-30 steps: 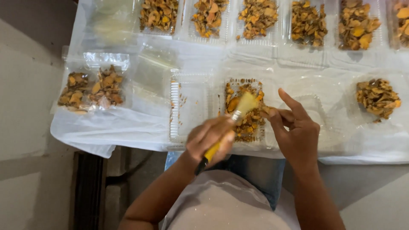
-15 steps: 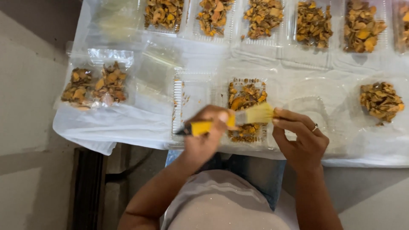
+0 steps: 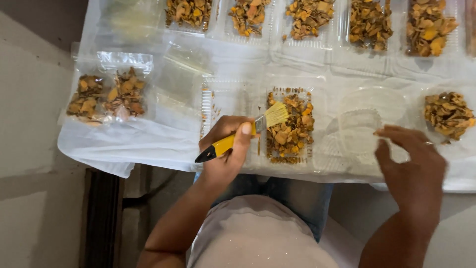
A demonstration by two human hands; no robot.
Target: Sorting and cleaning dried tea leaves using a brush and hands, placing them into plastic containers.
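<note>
A white plastic sheet (image 3: 124,144) covers the table and carries everything else. At twelve o'clock along its far edge runs a row of clear trays (image 3: 369,22) heaped with dried orange-brown pieces. At nine o'clock lies a sealed clear bag (image 3: 106,94) of the same pieces, and at three o'clock a loose heap (image 3: 448,114) sits on clear plastic.

In the centre lies an open clear clamshell tray (image 3: 290,124), its filled half holding dried pieces and its empty lid half to the left.

The left hand (image 3: 225,151) is closed around the yellow handle of a brush (image 3: 238,136), thumb on top, the pale bristles resting at the top left corner of the filled half. Half a second ago the brush lay level across the tray's near side; it has now tilted, bristles up and away toward one o'clock.

The right hand (image 3: 409,164), which was cupped beside the tray a moment ago, has swung out toward four o'clock, fingers spread and holding nothing, hovering just beside an empty clear container (image 3: 362,126). The tray is no longer steadied by it.
</note>
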